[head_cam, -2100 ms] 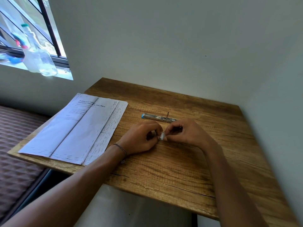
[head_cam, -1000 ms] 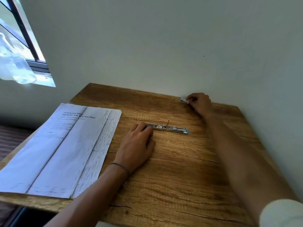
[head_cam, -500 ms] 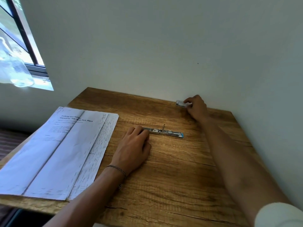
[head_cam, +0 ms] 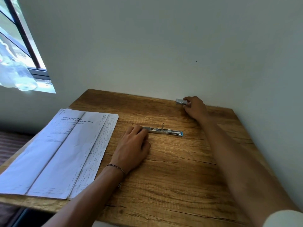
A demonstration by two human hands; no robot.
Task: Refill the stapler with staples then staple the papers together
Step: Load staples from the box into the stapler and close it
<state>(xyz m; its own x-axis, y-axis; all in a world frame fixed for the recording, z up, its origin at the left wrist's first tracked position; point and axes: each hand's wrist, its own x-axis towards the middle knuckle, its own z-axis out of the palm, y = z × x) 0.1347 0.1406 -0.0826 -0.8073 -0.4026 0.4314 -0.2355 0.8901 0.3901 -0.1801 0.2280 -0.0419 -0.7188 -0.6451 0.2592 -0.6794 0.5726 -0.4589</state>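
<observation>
The stapler [head_cam: 165, 131] lies opened out flat in the middle of the wooden table [head_cam: 172, 177], a thin metal strip with a blue tip at its right end. My left hand [head_cam: 132, 145] rests palm down with its fingertips gripping the stapler's left end. My right hand [head_cam: 195, 108] is stretched to the table's far edge by the wall, fingers closed on a small silvery staple box [head_cam: 180, 101]. The papers [head_cam: 62, 149], a fanned stack of printed sheets, lie at the left of the table, apart from both hands.
A white wall runs along the table's back and right sides. A clear plastic bottle [head_cam: 18, 74] stands on the window sill at the upper left. The papers overhang the table's left front edge slightly.
Both hands first held the staple box together near the front. My right hand carried it to the wall, my left went to the stapler, whose blue tip swung from left to right.
</observation>
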